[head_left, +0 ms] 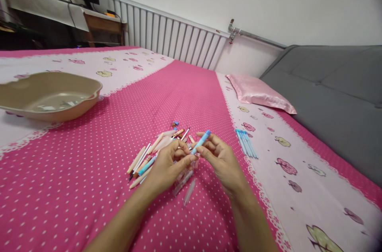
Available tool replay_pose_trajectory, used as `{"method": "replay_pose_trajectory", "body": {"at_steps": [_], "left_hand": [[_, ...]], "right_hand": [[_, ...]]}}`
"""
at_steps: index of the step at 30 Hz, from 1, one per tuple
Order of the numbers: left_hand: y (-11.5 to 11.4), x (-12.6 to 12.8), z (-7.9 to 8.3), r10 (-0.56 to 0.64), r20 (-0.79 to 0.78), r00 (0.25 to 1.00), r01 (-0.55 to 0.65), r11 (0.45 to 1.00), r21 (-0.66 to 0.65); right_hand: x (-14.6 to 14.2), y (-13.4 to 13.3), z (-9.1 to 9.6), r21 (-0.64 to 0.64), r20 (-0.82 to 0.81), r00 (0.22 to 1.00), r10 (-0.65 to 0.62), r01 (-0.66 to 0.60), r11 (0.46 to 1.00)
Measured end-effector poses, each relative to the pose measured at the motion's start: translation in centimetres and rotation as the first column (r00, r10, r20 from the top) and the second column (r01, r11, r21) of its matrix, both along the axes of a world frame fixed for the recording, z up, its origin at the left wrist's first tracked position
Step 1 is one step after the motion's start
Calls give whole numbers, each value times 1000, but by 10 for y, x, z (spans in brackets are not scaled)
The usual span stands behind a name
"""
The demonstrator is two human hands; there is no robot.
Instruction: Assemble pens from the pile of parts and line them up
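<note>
Between my two hands is a light blue pen [201, 142] with a darker blue end, tilted up to the right. My right hand [219, 158] pinches its barrel between thumb and fingers. My left hand [173, 162] is closed at the pen's lower end, thumb and fingertips pressed together there. Under and beside my left hand lies a loose pile of pen parts [140, 160] in beige, white and blue. Clear plastic pieces [189, 192] rest on the bedspread below my hands. To the right, several light blue pens [246, 144] lie side by side in a row.
A beige basin [74, 111] with small whitish pieces inside stands on the bed at the left. The pink dotted bedspread [185, 93] covers the bed. A pink pillow [259, 93] lies by the grey headboard [328, 85]. A radiator [167, 31] lines the wall.
</note>
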State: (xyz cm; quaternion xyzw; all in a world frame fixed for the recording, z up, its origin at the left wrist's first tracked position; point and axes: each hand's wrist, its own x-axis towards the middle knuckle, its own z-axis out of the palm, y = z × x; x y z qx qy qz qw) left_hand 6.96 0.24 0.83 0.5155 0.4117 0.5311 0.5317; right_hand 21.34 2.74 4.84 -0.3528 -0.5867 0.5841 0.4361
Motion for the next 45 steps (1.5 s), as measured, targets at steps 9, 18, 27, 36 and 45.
{"method": "replay_pose_trajectory", "body": {"at_steps": [9,18,27,36,45], "left_hand": [[-1,1,5,25,-36,999,-25,1000,9],[-2,1,9,-60,154,986,68,996,-49],[-6,-2,17,-106,247,963,139,983,-122],[-2,1,13,-84,274,958,120,986,-115],[-2,0,11,-91,283,955,119,989,-84]], "right_hand": [[-2,1,-4,31,52,996,-77,75,997],[-1,-3,1,-35,-19,1000,5,-6,999],[2,-2,1,-96,-76,995,62,-70,993],[-1,-2,-1,-107,-64,998,-5,-2,994],[0,-3,2,-104,-76,996,53,-61,993]]}}
